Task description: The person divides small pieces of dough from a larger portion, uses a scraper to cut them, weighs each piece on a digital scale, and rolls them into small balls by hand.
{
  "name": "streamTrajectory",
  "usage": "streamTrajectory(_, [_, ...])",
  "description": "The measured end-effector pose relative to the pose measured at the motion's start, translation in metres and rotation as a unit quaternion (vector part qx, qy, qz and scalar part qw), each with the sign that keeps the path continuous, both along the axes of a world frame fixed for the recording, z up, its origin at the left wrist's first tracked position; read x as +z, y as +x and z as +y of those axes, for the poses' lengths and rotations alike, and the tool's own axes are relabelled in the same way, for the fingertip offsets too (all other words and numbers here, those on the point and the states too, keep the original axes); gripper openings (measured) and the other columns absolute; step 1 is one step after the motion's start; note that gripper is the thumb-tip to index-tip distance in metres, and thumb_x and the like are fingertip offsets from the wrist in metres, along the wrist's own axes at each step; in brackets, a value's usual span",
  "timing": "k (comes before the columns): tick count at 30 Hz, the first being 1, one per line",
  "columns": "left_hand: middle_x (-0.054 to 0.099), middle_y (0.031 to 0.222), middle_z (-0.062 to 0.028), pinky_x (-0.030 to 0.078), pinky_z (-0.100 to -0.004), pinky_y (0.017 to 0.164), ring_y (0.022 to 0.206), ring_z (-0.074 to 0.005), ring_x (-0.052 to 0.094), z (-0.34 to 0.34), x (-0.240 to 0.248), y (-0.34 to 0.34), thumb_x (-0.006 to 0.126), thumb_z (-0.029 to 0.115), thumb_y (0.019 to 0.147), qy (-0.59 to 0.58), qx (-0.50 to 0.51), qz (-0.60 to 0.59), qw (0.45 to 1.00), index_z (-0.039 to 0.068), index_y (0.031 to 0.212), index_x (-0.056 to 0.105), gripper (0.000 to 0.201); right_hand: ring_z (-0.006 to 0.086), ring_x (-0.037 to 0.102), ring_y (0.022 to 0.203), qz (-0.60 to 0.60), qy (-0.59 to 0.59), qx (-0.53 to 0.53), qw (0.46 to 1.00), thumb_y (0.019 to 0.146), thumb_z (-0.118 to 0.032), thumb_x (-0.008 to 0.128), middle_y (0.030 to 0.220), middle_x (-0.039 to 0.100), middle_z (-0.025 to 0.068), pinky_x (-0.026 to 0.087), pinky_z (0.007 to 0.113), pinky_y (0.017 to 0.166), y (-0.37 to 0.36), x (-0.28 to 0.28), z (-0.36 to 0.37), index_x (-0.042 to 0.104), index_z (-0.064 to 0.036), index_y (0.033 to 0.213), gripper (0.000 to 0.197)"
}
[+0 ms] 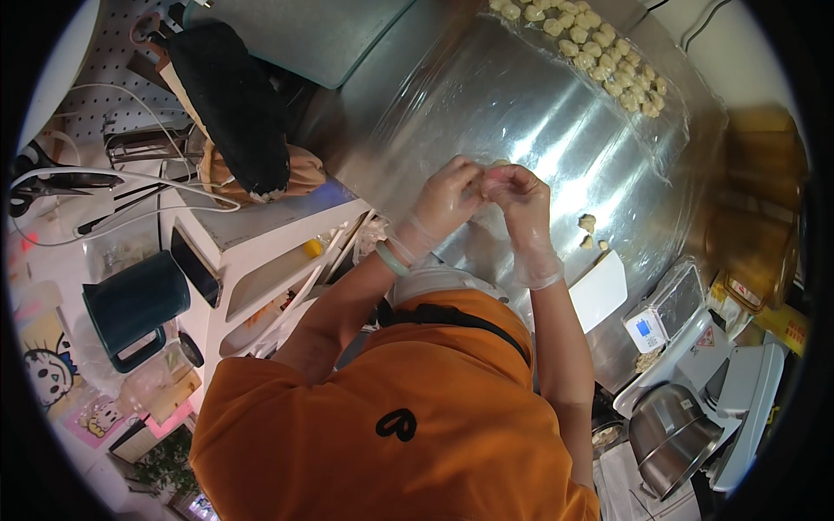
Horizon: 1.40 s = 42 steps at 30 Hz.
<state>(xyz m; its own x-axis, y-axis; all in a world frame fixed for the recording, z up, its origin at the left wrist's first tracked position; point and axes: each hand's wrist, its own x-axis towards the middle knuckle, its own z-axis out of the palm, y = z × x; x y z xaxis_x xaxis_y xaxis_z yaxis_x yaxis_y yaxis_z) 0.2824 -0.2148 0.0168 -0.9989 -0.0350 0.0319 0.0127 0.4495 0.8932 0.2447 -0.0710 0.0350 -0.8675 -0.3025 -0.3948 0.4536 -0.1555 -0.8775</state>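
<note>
Over a shiny steel table (417,113), my two hands meet, both in clear thin gloves. My left hand (445,201) is closed, with its fingertips pinched against those of the right. Pinched likewise, my right hand (519,198) works at the same spot. A pale bit of dough (500,162) peeks out above the fingers; most of it is hidden. To the right of my right hand lie a few loose dough scraps (588,224). Beside that forearm is a white flat scraper-like sheet (599,291). Many small dough balls (599,54) sit in rows on plastic film at the far right.
A grey-green board (304,39) lies at the far left. A black bag-like thing (228,104), a dark teal jug (136,310) and white shelving (287,286) stand at left. At right are a small digital timer (645,330), a white scale (678,360) and a steel bowl (671,438).
</note>
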Motion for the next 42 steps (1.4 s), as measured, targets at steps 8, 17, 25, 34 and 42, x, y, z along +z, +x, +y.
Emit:
streamTrajectory(8, [0.057,0.090,0.0008,0.045,-0.0230,0.069,0.080,-0.0077,0.054,-0.010,-0.037,0.009,0.059,0.009,0.091,0.263,0.084,-0.136,0.951,-0.003,0.096,0.065,0.014,0.0122,0.057,0.073,0.175,0.224,0.019,0.959,0.081,-0.002,0.066,0.087,0.062,0.0063,0.048,0.025,0.067,0.009,0.008,0.006,0.064,0.0021,0.097,0.016])
streamTrajectory(17, [0.062,0.083,0.0010,0.044,-0.0206,0.067,0.075,-0.0050,0.054,-0.025,-0.016,0.010,0.063,0.014,0.090,0.389,0.119,-0.244,0.880,0.001,0.093,0.066,0.014,0.0190,0.057,0.066,0.253,0.276,0.064,0.925,0.078,0.002,0.065,0.082,0.057,0.0092,0.048,0.029,0.062,0.016,-0.021,-0.017,0.061,0.0004,0.085,0.008])
streamTrajectory(25, [0.062,0.079,0.0002,0.045,-0.0208,0.063,0.071,-0.0048,0.054,-0.042,-0.028,0.009,0.069,0.012,0.085,0.297,0.139,-0.183,0.927,0.000,0.087,0.064,0.013,0.0252,0.059,0.070,0.261,0.290,0.037,0.920,0.078,0.003,0.061,0.083,0.057,0.0134,0.049,0.034,0.064,0.011,-0.038,-0.013,0.058,0.0009,0.083,0.007])
streamTrajectory(34, [0.060,0.081,0.0016,0.045,-0.0209,0.066,0.073,-0.0048,0.053,-0.044,-0.036,0.009,0.066,0.009,0.087,0.242,0.110,-0.170,0.949,0.003,0.087,0.062,0.008,0.0283,0.059,0.077,0.297,0.340,0.036,0.892,0.075,-0.005,0.067,0.088,0.058,0.0129,0.049,0.037,0.068,0.022,-0.017,-0.022,0.058,-0.0017,0.088,0.016])
streamTrajectory(42, [0.061,0.087,0.0005,0.047,-0.0219,0.073,0.081,-0.0055,0.055,-0.044,-0.017,-0.003,0.063,0.008,0.089,0.239,0.041,-0.133,0.961,0.002,0.094,0.062,0.007,0.0237,0.059,0.067,0.277,0.335,0.041,0.900,0.078,-0.012,0.068,0.075,0.057,0.0089,0.047,0.036,0.061,0.014,-0.042,-0.041,0.058,-0.0027,0.081,0.014])
